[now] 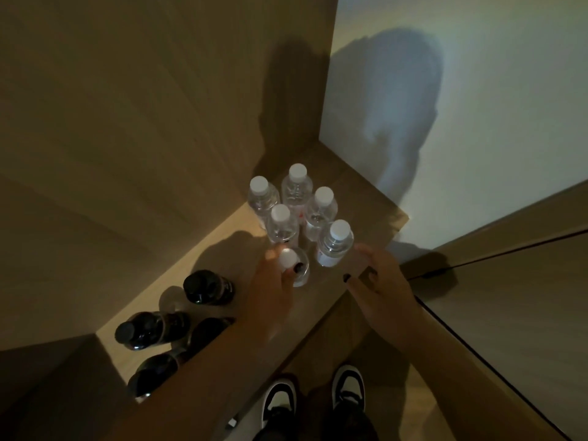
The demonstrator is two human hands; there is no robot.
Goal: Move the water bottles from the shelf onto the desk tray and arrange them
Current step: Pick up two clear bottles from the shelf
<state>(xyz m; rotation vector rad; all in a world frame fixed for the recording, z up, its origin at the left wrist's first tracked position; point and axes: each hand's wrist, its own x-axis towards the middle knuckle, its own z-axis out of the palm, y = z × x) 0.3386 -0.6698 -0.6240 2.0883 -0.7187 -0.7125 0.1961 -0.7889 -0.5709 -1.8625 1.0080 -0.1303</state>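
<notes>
Head view: six clear bottles (296, 190) stand clustered on the shelf (203, 259) at frame centre. The left hand (273, 281) pinches the nearest bottle's cap (288, 258). The right hand (377, 278), fingers loosely spread and empty, hovers beside another bottle. Dark bottles (208, 288) stand lower left.

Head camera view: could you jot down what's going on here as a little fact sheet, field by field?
place: wooden shelf in a corner, dim light
clear water bottles: six, white caps, upright, clustered together
dark bottles: about four, at the shelf's left end, partly hidden by the arm
left hand: fingers around the cap of the nearest water bottle
right hand: open, beside the right-front water bottle, contact unclear
desk tray: not in view
floor: black-and-white shoes below the shelf
</notes>
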